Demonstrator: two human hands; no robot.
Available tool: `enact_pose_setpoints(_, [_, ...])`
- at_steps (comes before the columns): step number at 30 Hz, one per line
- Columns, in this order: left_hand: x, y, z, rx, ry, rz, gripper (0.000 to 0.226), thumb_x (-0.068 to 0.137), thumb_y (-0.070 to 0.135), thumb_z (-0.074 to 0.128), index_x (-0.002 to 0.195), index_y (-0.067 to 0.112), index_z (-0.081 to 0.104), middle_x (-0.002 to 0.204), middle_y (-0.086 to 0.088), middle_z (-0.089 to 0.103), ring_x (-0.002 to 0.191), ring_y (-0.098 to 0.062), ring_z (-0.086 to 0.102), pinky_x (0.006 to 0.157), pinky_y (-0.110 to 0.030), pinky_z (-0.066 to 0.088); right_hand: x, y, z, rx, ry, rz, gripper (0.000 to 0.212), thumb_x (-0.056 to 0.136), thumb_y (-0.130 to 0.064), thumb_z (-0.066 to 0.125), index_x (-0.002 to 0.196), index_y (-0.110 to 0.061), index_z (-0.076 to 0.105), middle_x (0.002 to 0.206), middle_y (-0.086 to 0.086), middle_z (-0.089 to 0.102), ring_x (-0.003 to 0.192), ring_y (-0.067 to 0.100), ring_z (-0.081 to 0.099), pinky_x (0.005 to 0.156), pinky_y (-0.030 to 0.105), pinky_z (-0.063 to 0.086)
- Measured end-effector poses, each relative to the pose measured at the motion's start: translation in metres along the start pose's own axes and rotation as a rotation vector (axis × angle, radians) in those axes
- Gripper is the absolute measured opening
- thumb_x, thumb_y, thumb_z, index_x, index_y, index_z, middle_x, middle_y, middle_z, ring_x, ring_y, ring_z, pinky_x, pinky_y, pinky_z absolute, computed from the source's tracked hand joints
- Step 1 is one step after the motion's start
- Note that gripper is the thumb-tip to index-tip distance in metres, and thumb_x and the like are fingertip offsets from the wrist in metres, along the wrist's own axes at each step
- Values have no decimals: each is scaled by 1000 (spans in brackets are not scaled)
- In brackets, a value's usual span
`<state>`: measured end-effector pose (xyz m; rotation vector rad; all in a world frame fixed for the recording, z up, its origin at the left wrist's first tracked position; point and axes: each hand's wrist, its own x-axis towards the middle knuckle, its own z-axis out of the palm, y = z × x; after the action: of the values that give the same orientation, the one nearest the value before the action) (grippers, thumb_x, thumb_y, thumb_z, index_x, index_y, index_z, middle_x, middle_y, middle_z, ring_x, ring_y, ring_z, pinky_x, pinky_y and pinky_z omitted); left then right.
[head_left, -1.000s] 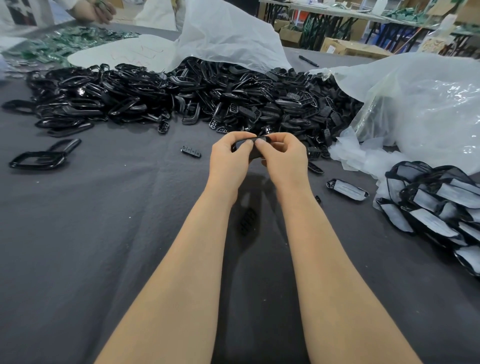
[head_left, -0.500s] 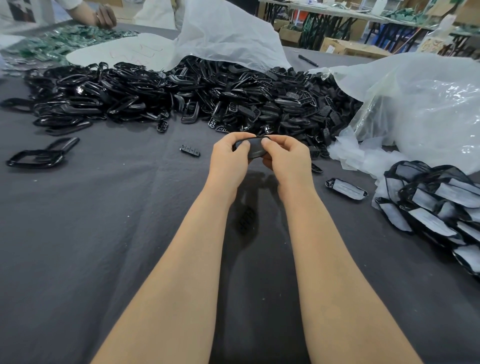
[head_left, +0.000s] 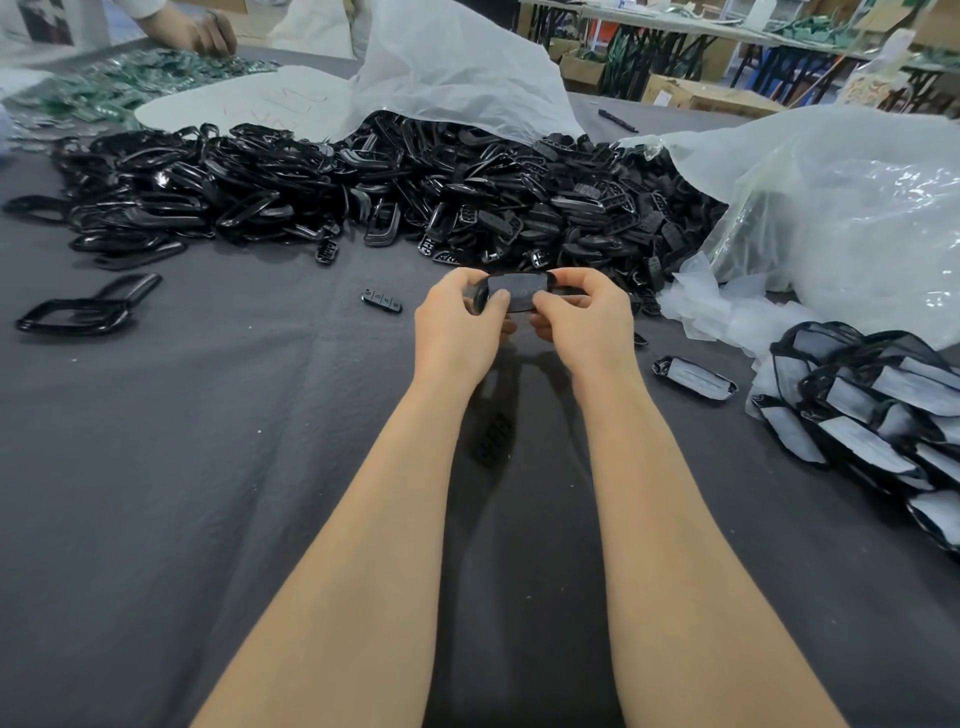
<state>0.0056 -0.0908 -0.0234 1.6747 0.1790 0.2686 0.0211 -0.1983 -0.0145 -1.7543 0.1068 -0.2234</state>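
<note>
Both hands are raised over the matte grey cloth (head_left: 208, 467), close together. Left hand (head_left: 457, 332) & right hand (head_left: 582, 327) each clamp an end of one black shell (head_left: 517, 293): a smooth oval plastic piece, held lengthwise, thumbs on its near face, fingers curled behind. It's off the table, just in front of the heap (head_left: 363, 192) of glossy black frames & ribbed inserts. A small button strip (head_left: 382, 302) lies flat to the left, apart from the hands. At the right edge, shells w/ pale film stickers sit in a stack (head_left: 872, 410), next to a crinkled clear bag (head_left: 841, 208).
</note>
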Motion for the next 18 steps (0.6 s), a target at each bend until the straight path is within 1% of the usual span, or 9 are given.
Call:
enact_pose_setpoints(3, [0,0,-1,35,8,12,14,94,14,59,89,27,54,71,3,69,63,-3,68,75,-32,59,0,0,-1,3,13,-5,28,87,-5,61,82,-31,54,72,-4,63,62,6,63,77,35,58])
enact_pose_setpoints(5, [0,0,-1,21,19,15,17,95,13,58,85,27,54,69,4,68,59,0,66,74,-31,59,-1,0,-1,-12,-14,-10,25,87,-5,61,86,-30,55,73,-3,64,66,9,65,81,39,58])
enact_pose_setpoints(7, [-1,0,-1,35,33,26,25,96,13,57,80,31,52,67,5,67,56,3,65,71,-27,58,-2,0,0,-46,-61,-15,23,86,-5,62,96,-25,55,78,1,66,76,18,68,85,44,56])
enact_pose_setpoints(9, [-2,1,-2,27,38,24,29,96,12,56,77,33,50,67,5,67,55,3,65,70,-25,57,-2,2,2,-72,-79,-24,26,85,-4,62,102,-23,53,83,5,67,85,25,68,86,47,55])
enact_pose_setpoints(12, [-2,2,-1,-7,42,-2,25,96,11,55,80,29,51,68,4,67,56,1,66,73,-28,59,-2,3,3,-55,-61,-23,27,84,-4,63,99,-24,52,79,2,67,83,25,68,84,48,55])
enact_pose_setpoints(14, [-3,3,-1,-14,31,-4,17,97,11,55,88,25,53,71,4,67,58,1,66,76,-31,59,-1,4,4,-33,-42,-16,28,83,-3,63,94,-27,52,77,0,66,79,21,68,83,47,56])
enact_pose_setpoints(15, [-3,3,-1,6,21,7,13,96,13,56,88,24,56,72,4,67,61,-1,67,78,-32,59,-1,3,4,-26,-33,-15,29,82,-4,63,91,-29,52,77,-1,66,79,20,67,83,47,55])
enact_pose_setpoints(18, [-4,3,0,99,-5,46,3,92,18,62,92,17,65,79,-1,71,78,-14,69,83,-41,57,-1,4,5,-2,-18,-21,31,82,-5,65,86,-32,50,80,2,67,84,25,68,86,47,54])
